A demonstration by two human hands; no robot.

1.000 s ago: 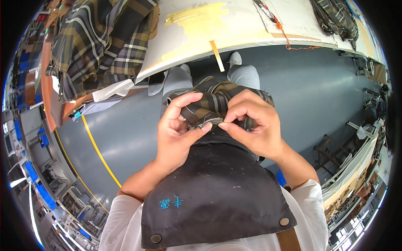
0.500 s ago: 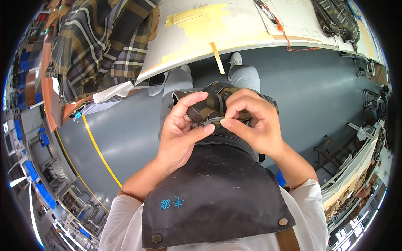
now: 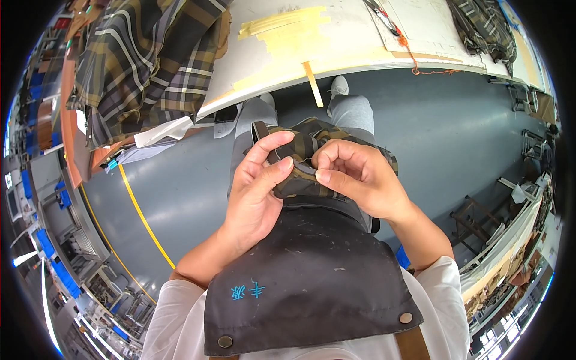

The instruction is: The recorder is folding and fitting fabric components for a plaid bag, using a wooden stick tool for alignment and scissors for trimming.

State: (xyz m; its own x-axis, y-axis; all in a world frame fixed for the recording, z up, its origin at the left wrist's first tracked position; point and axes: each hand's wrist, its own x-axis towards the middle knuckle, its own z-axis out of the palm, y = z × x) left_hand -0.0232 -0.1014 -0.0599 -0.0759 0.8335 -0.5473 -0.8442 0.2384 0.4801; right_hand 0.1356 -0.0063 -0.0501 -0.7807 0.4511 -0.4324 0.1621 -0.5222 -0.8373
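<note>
A brown, black and white plaid cloth piece (image 3: 309,144) lies bunched over my lap, above my dark apron (image 3: 312,258). My left hand (image 3: 255,180) holds one side of it, with the thumb pressed on a grey edge strip (image 3: 304,168) and the index finger bent above. My right hand (image 3: 360,177) pinches the other end of that strip between thumb and index finger. Fine loose threads show between the two hands. A dark band (image 3: 260,130) of the piece sticks up beyond my left fingers. The remaining right fingers are curled, and whatever lies under them is hidden.
A white table (image 3: 276,54) with yellow tape patches stands ahead, a tape strip (image 3: 312,84) hanging off its edge. More plaid cloth (image 3: 138,66) is heaped at the left. Thread snips (image 3: 384,17) with orange thread (image 3: 409,51) and another plaid bundle (image 3: 483,30) lie at the right.
My left thumb has shifted up along the cloth edge. The cloth has turned, so more of the grey strip shows between my hands. My right hand stays nearly in place, still pinching.
</note>
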